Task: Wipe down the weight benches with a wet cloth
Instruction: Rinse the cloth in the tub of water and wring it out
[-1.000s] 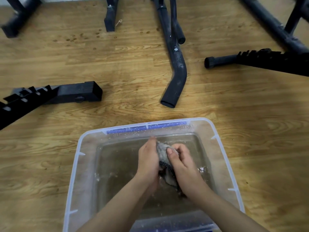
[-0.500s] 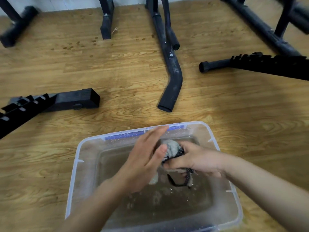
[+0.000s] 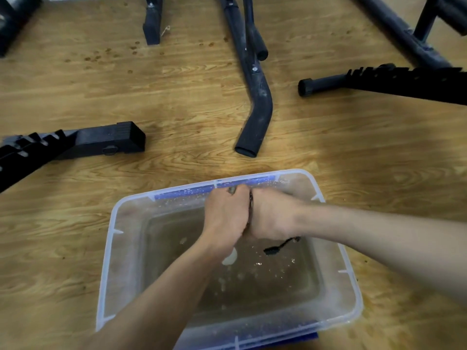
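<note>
Cloth (image 3: 274, 249), wet and bunched, gripped by curled left hand (image 3: 226, 218) and right hand (image 3: 273, 215) over translucent plastic tub (image 3: 126, 248).

Left hand (image 3: 226, 213) and right hand (image 3: 273, 215) tight around cloth (image 3: 271, 250) over tub (image 3: 126, 261)

left hand (image 3: 226, 218), right hand (image 3: 274, 215): bare; forearms (image 3: 156, 299) unsleeved to frame edge

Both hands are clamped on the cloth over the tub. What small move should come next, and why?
Probably twist the fists in opposite directions to wring it out. The left hand and right hand grip the cloth bunched between them above the murky water in the tub, a dark end dangling; it likely holds too much water for wiping.
</note>
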